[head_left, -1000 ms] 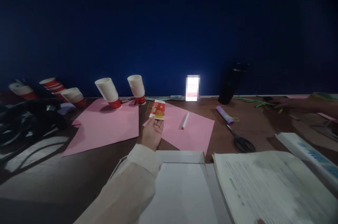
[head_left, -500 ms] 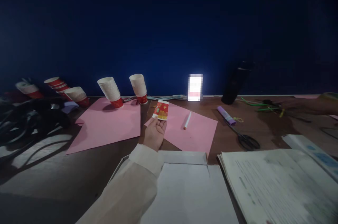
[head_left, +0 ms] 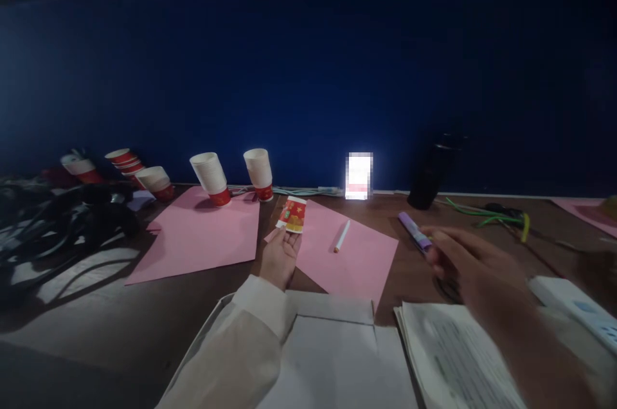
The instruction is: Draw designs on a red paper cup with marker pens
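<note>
My left hand (head_left: 281,256) is closed on a flattened red and yellow paper cup piece (head_left: 292,214) and holds it up over the near edge of a pink sheet (head_left: 359,258). A white pen (head_left: 342,236) lies on that sheet. My right hand (head_left: 465,261) is blurred by motion and hangs over the table beside a purple stick (head_left: 413,231). Its fingers are smeared. It covers most of the black scissors (head_left: 447,289).
Stacks of white and red paper cups (head_left: 211,171) (head_left: 259,168) lean by the blue wall beyond a second pink sheet (head_left: 202,242). A lit screen (head_left: 359,175), a black bottle (head_left: 429,171), green cords (head_left: 482,213), an open book (head_left: 457,357), a white envelope (head_left: 332,345) and dark gear (head_left: 58,222) are around.
My right hand has come into view from the lower right and swept over the scissors. The view tilted up a little. My left hand still holds the cup piece in about the same place.
</note>
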A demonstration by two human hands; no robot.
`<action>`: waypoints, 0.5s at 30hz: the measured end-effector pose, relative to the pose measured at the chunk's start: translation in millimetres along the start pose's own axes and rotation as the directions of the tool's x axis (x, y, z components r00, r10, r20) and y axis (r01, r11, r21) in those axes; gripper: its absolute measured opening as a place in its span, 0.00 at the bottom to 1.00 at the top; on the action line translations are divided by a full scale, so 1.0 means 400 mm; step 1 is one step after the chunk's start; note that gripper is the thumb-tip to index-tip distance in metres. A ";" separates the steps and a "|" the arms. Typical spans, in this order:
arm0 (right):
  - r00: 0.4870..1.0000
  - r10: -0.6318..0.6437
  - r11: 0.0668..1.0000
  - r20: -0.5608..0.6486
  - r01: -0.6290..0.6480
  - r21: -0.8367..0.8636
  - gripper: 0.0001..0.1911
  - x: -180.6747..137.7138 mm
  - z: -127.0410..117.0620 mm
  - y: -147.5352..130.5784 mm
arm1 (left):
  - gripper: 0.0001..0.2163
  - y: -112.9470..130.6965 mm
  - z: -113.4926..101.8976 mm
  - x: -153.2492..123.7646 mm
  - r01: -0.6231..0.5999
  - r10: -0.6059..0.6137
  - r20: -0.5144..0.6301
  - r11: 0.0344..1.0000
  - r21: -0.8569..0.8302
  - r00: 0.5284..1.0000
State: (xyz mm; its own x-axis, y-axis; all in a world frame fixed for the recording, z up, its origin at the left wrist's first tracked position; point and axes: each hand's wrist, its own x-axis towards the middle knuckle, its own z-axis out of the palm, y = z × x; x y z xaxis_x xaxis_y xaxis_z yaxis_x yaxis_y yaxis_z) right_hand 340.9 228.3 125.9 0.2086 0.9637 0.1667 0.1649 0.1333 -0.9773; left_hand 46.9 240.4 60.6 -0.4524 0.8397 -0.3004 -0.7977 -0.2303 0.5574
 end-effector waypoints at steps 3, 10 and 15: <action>0.999 -0.038 0.980 -0.021 0.041 0.194 0.23 0.081 0.122 0.046 | 0.10 0.004 -0.007 -0.003 -0.010 0.010 0.010 1.000 0.005 1.000; 0.992 -0.123 0.986 -0.018 0.120 -0.113 0.22 0.104 0.156 0.209 | 0.09 -0.009 0.020 -0.009 -0.037 0.037 0.005 0.999 -0.005 0.999; 0.997 -0.080 0.990 -0.023 0.076 -0.122 0.22 0.113 0.152 0.213 | 0.07 -0.126 0.136 -0.069 0.004 -0.005 -0.011 0.991 -0.131 1.000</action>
State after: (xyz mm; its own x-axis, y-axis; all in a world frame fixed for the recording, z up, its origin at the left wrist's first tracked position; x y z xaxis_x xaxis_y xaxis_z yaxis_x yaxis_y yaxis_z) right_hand 305.7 297.3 42.4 0.2171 0.9444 0.2470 0.2969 0.1772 -0.9383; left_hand 121.4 255.7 82.7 -0.4526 0.8356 -0.3115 -0.8447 -0.2897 0.4501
